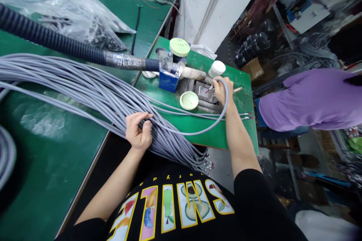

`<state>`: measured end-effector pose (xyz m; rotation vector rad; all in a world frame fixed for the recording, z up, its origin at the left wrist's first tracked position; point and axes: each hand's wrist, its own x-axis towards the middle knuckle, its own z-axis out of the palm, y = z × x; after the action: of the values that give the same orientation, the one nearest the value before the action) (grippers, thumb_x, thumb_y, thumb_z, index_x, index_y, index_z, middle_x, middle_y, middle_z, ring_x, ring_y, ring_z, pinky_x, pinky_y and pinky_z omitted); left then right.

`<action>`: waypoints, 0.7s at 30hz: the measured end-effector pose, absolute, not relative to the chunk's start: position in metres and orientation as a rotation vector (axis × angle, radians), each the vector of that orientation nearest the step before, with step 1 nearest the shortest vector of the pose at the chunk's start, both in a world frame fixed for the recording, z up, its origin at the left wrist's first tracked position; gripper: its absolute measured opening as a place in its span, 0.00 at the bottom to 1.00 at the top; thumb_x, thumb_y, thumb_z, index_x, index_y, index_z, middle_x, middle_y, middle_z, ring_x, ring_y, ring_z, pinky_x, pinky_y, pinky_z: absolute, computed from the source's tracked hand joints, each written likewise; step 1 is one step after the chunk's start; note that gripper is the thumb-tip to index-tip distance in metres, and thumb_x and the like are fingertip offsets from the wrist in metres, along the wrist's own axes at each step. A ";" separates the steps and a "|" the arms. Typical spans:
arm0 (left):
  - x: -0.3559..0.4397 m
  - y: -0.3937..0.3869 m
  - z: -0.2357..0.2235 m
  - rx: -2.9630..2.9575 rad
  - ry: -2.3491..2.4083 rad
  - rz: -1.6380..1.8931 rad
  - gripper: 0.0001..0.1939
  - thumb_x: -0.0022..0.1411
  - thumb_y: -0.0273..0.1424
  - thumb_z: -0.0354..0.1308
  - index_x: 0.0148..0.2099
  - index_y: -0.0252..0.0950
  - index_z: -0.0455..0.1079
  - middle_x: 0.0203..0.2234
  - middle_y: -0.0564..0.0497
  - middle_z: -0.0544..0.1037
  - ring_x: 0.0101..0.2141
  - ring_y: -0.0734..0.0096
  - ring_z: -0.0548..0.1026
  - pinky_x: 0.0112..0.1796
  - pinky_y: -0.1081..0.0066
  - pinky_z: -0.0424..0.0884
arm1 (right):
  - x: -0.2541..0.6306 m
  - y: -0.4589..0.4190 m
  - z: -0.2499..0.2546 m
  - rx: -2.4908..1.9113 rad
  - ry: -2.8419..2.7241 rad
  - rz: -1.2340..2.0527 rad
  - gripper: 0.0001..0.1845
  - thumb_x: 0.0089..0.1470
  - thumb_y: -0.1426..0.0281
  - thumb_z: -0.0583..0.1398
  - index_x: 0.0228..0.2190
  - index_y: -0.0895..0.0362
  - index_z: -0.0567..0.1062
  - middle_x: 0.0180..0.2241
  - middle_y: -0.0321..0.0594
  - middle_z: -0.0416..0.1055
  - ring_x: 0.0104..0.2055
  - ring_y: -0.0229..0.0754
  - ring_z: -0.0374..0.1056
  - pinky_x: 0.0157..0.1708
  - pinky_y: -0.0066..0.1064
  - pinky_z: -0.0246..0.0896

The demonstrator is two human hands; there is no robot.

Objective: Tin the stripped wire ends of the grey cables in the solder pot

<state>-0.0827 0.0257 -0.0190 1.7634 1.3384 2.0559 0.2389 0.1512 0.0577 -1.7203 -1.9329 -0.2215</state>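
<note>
My right hand (223,90) pinches a grey cable (209,128) near its stripped end, whose thin wires point down over a small metal solder pot (206,92). From there the cable loops down and left to the big bundle of grey cables (104,86). My left hand (139,131) lies at that bundle, its fingers curled loosely round cables; the inner fingers are partly hidden. Two cables with stripped ends lie across the green bench, below a pale green open tub (189,100). More stripped ends hang at the bundle's tip (207,162).
A ribbed hose (79,52) ends in a nozzle over the pot, propped by a blue block (168,81). Nearby stand a green-lidded jar (179,47) and a white tub (217,69). A plastic bag (82,15) lies behind. A person in purple (311,99) sits at right.
</note>
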 end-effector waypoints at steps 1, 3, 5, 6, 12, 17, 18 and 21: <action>-0.083 0.026 -0.018 1.764 1.319 2.067 0.11 0.61 0.35 0.55 0.45 0.37 0.70 0.29 0.47 0.77 0.38 0.61 0.73 0.42 0.57 0.68 | 0.238 0.153 0.056 -1.725 -1.933 -0.221 0.20 0.61 0.57 0.49 0.31 0.56 0.75 0.30 0.46 0.72 0.39 0.51 0.65 0.43 0.43 0.56; -0.082 0.026 -0.017 1.773 1.290 2.086 0.10 0.61 0.33 0.55 0.45 0.38 0.70 0.29 0.48 0.77 0.38 0.61 0.73 0.42 0.57 0.68 | 0.237 0.156 0.053 -1.741 -1.940 -0.210 0.20 0.60 0.58 0.50 0.30 0.56 0.75 0.30 0.46 0.72 0.39 0.51 0.65 0.43 0.44 0.56; -0.081 0.026 -0.015 1.785 1.283 2.091 0.10 0.61 0.32 0.55 0.45 0.38 0.70 0.29 0.48 0.77 0.38 0.62 0.73 0.42 0.58 0.68 | 0.235 0.157 0.053 -1.759 -1.947 -0.199 0.18 0.60 0.59 0.51 0.30 0.55 0.75 0.31 0.47 0.72 0.40 0.51 0.65 0.43 0.43 0.56; -0.081 0.026 -0.015 1.788 1.284 2.090 0.10 0.61 0.32 0.55 0.45 0.38 0.70 0.29 0.48 0.77 0.38 0.62 0.73 0.42 0.58 0.68 | 0.235 0.157 0.053 -1.767 -1.949 -0.197 0.18 0.60 0.60 0.51 0.31 0.55 0.75 0.31 0.47 0.72 0.40 0.51 0.65 0.43 0.43 0.56; -0.083 0.026 -0.020 1.769 1.336 2.050 0.11 0.61 0.34 0.55 0.44 0.37 0.70 0.29 0.47 0.77 0.39 0.61 0.73 0.43 0.57 0.68 | 0.229 0.127 0.077 -1.667 -1.937 -0.175 0.15 0.60 0.62 0.51 0.34 0.55 0.76 0.34 0.46 0.73 0.42 0.51 0.66 0.47 0.45 0.56; -0.085 0.025 -0.008 1.751 1.399 1.943 0.10 0.61 0.34 0.55 0.43 0.37 0.71 0.29 0.48 0.77 0.38 0.63 0.73 0.43 0.58 0.69 | 0.211 0.056 0.098 -1.445 -1.874 -0.225 0.12 0.59 0.64 0.54 0.37 0.51 0.76 0.37 0.42 0.74 0.44 0.48 0.68 0.49 0.45 0.59; -0.083 0.023 -0.001 1.728 1.401 1.913 0.09 0.61 0.33 0.55 0.43 0.37 0.72 0.31 0.48 0.78 0.38 0.64 0.73 0.44 0.59 0.69 | 0.207 0.040 0.098 -1.387 -1.889 -0.227 0.11 0.58 0.65 0.55 0.38 0.50 0.76 0.38 0.41 0.75 0.44 0.47 0.68 0.48 0.45 0.60; -0.069 0.009 0.024 1.669 1.234 1.783 0.09 0.61 0.32 0.56 0.44 0.38 0.73 0.34 0.48 0.78 0.39 0.65 0.74 0.44 0.61 0.69 | 0.198 0.000 0.089 -1.177 -1.937 -0.202 0.14 0.55 0.69 0.58 0.44 0.47 0.75 0.42 0.39 0.76 0.44 0.47 0.70 0.45 0.44 0.65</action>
<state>-0.0689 0.0086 0.0244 1.6692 1.2345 1.7828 0.1976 0.0003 0.0886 -1.1765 -1.9367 -0.2021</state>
